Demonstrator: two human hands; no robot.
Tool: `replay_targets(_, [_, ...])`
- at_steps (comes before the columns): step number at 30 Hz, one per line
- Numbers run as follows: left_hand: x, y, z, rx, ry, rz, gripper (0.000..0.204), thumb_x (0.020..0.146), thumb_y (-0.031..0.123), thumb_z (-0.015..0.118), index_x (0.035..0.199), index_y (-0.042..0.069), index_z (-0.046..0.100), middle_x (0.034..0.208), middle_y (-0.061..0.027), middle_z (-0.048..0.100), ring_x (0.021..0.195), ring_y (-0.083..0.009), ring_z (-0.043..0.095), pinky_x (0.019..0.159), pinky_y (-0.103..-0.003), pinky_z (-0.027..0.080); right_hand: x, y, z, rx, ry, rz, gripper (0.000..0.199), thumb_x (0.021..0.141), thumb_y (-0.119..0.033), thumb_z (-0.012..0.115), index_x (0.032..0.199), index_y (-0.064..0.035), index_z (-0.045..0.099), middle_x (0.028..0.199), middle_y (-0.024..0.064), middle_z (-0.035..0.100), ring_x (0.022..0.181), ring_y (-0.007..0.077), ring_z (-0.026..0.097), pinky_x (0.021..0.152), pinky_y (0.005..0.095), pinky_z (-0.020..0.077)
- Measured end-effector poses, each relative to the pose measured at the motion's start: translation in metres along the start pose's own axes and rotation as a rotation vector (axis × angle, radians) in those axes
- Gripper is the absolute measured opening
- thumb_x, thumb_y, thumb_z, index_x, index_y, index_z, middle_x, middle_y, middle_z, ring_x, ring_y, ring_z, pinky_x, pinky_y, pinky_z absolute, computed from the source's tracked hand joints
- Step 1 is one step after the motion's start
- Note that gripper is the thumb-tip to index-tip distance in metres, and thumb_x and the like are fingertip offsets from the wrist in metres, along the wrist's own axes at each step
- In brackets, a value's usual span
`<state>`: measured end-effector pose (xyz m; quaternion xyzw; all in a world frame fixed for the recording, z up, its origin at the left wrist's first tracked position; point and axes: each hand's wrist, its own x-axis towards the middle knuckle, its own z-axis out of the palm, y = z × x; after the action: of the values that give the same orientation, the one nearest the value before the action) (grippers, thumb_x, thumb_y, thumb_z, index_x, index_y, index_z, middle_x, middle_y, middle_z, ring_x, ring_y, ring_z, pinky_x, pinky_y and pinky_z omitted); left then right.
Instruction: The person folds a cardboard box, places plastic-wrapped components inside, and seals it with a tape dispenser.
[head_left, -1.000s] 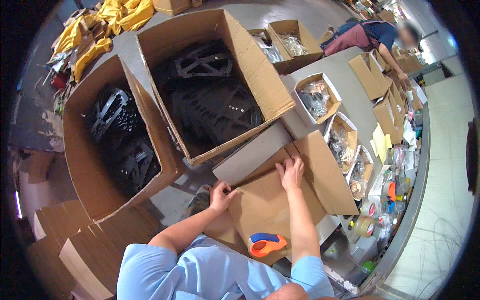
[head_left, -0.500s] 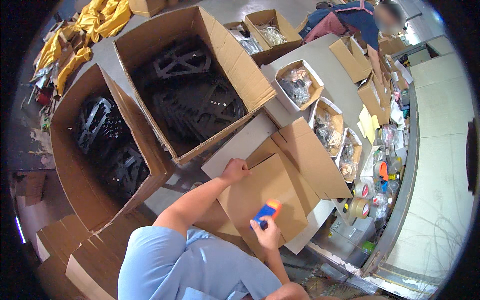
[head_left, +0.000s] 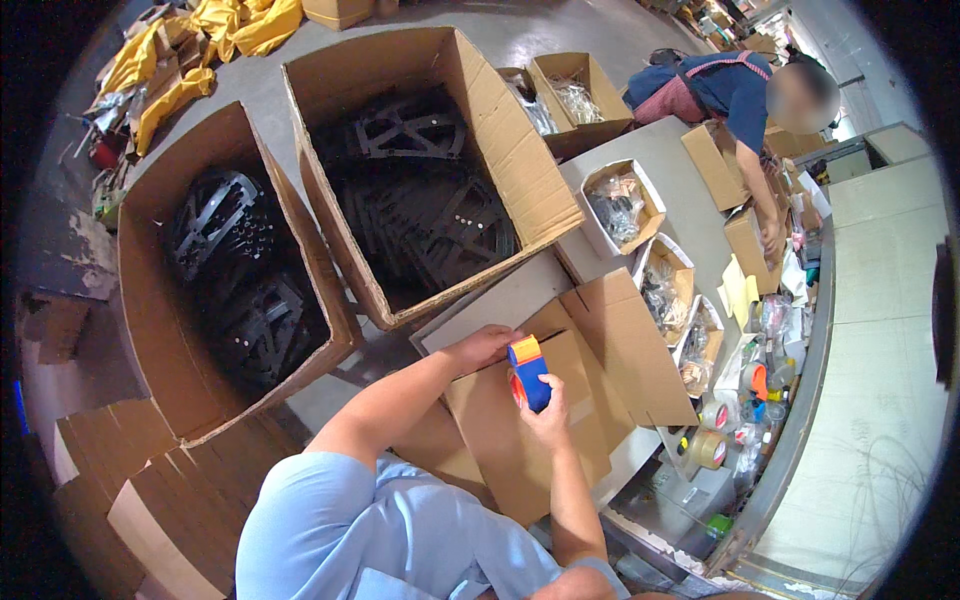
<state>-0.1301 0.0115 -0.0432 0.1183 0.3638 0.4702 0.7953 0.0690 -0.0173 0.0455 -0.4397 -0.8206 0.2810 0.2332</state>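
A brown cardboard box (head_left: 500, 430) lies in front of me with its large top panel facing up and a flap standing on its right side. My right hand (head_left: 547, 408) is closed around a blue and orange tape dispenser (head_left: 531, 374), whose head is at the far edge of the panel. My left hand (head_left: 484, 348) is at the box's far left edge with its fingers curled against the cardboard, close beside the dispenser head. The tips of the left fingers are partly hidden.
Two large cartons (head_left: 440, 40) of black plastic parts stand at the left and far side. White boxes (head_left: 652, 215) of small bagged parts line the right. Tape rolls (head_left: 709, 450) lie beyond them. A person (head_left: 745, 110) reaches over cartons at the far right.
My right hand has moved the tape dispenser away from me, from the middle of the panel to its far edge, and tilted it upright. My left hand has shifted slightly toward it.
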Motion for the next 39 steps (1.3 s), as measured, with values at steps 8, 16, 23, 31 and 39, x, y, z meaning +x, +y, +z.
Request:
replay_targets(8, [0.016, -0.015, -0.005, 0.960, 0.232, 0.375, 0.019, 0.088, 0.012, 0.052, 0.087, -0.003, 0.063, 0.085, -0.0133, 0.065, 0.082, -0.0190, 0.063, 0.072, -0.034, 0.049, -0.046, -0.003, -0.054, -0.023, -0.218, 0.206, 0.055, 0.068, -0.006, 0.068, 0.122, -0.0074, 0.055, 0.104, 0.0184, 0.065, 0.095, 0.0304, 0.065, 0.082, 0.0394, 0.0505])
replay_targets(16, [0.043, -0.041, -0.025, 1.154, 0.331, 0.340, 0.023, 0.085, 0.023, 0.056, 0.082, 0.001, 0.063, 0.089, -0.0204, 0.063, 0.089, -0.0364, 0.059, 0.078, -0.044, 0.046, -0.020, -0.010, -0.044, -0.214, -0.345, 0.327, 0.058, 0.070, -0.024, 0.063, 0.127, -0.0184, 0.053, 0.091, 0.0233, 0.063, 0.083, 0.0404, 0.061, 0.075, 0.0458, 0.0494])
replay_targets(23, [0.029, -0.035, -0.005, 1.389, 0.400, 0.459, 0.031, 0.083, 0.032, 0.059, 0.090, 0.002, 0.064, 0.089, -0.0211, 0.063, 0.088, -0.0383, 0.060, 0.078, -0.047, 0.047, -0.007, -0.019, -0.051, -0.354, -0.424, 0.366, 0.059, 0.070, -0.025, 0.061, 0.128, -0.0203, 0.053, 0.091, 0.0234, 0.063, 0.084, 0.0399, 0.061, 0.077, 0.0464, 0.0499])
replay_targets(31, [0.015, -0.038, 0.009, 1.408, 0.156, 0.280, 0.041, 0.087, 0.040, 0.054, 0.108, 0.006, 0.063, 0.095, -0.0221, 0.064, 0.091, -0.0399, 0.060, 0.081, -0.047, 0.048, -0.050, -0.010, -0.082, -0.275, -0.507, 0.450, 0.061, 0.070, -0.022, 0.062, 0.130, -0.0263, 0.051, 0.092, 0.0220, 0.062, 0.089, 0.0386, 0.060, 0.079, 0.0459, 0.0496])
replay_targets(39, [0.009, -0.061, 0.001, 1.622, 0.279, 0.113, 0.044, 0.093, 0.043, 0.043, 0.114, 0.007, 0.059, 0.098, -0.0232, 0.063, 0.092, -0.0441, 0.058, 0.081, -0.050, 0.046, -0.160, 0.007, -0.125, -0.400, -0.298, 0.408, 0.065, 0.072, -0.027, 0.070, 0.133, -0.0238, 0.047, 0.123, 0.0173, 0.047, 0.114, 0.0361, 0.046, 0.097, 0.0426, 0.0392])
